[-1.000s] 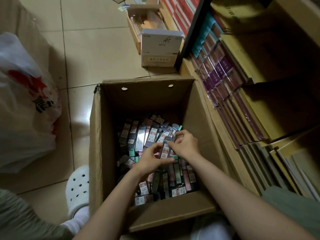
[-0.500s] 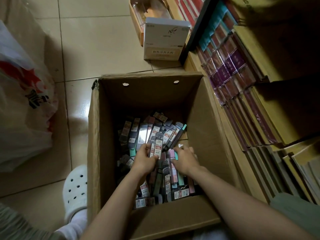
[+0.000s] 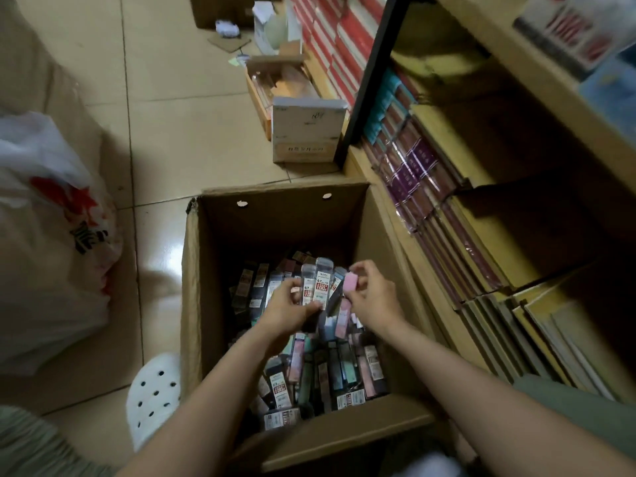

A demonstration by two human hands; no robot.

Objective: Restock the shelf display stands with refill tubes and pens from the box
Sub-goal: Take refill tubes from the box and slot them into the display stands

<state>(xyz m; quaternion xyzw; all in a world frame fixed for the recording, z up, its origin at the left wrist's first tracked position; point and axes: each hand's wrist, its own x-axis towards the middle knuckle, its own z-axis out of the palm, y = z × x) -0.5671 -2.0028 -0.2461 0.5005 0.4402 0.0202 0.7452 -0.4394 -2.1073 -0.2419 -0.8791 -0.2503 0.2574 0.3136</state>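
Since half a second ago both hands have risen from the heap in the cardboard box (image 3: 192, 304), each now carrying something. The left hand (image 3: 287, 309) grips a fanned bunch of clear refill tubes (image 3: 318, 287) with red-and-white labels; the right hand (image 3: 373, 297) pinches a pink tube (image 3: 351, 282) just beside them. More tubes lie loose (image 3: 330, 376) in the box below. A white plastic bag (image 3: 44, 235) sits on the floor to the left, a white shoe (image 3: 153, 390) against the box, a small white carton (image 3: 306, 132) beyond, and shelves of books (image 3: 420, 173) to the right.
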